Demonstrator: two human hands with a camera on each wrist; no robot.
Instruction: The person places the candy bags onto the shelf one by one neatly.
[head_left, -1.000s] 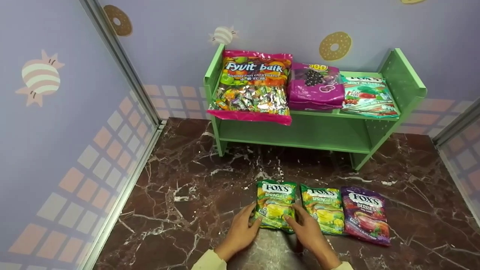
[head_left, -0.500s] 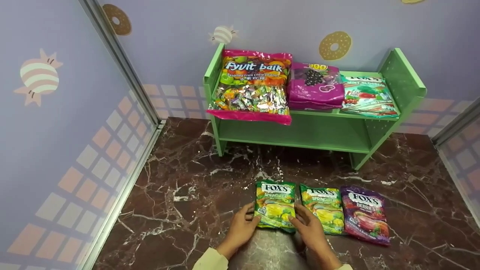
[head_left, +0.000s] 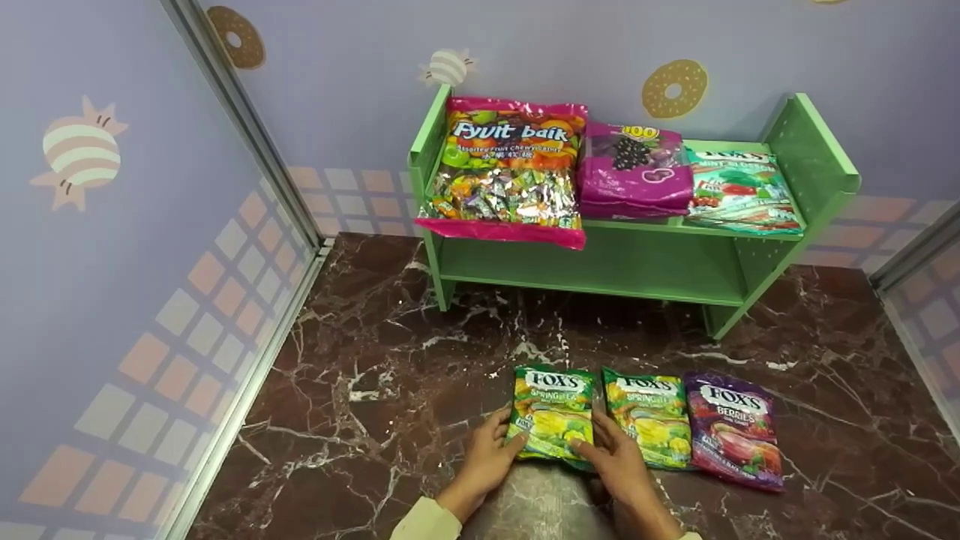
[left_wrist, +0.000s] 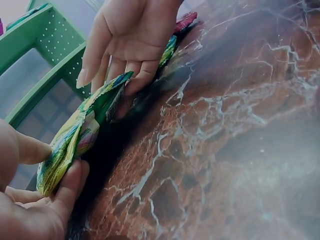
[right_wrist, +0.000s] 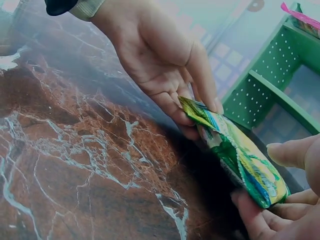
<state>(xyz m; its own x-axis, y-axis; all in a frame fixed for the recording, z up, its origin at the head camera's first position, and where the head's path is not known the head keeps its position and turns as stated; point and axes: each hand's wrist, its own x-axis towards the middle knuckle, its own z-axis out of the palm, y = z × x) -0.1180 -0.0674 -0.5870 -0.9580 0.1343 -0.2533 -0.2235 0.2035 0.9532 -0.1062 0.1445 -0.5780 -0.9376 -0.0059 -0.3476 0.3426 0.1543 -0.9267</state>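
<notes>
Fox's Spring Tea bag (head_left: pixel 553 412): Held face up between two hands, low over the marbled floor (head_left: pixel 360 450).
Left hand (head_left: pixel 487 454): Thumb and fingers close on the bag's left edge.
Right hand (head_left: pixel 619 459): Thumb on top, fingers below, gripping the opposite edge.
Alongside, right: A second Spring Tea bag (head_left: pixel 649 424), then purple Berries bag (head_left: pixel 735 433).
Green shelf (head_left: pixel 592 268): Three candy bags line its top tier behind, Fyvit baik bag (head_left: pixel 510 172) leftmost.

Candy packet (head_left: pixel 553 421) — glossy, crinkled plastic, smooth painted shelf (head_left: pixel 600 268), polished marbled surface (head_left: pixel 352 442), matt cloth sleeve (head_left: pixel 429 520)
</notes>
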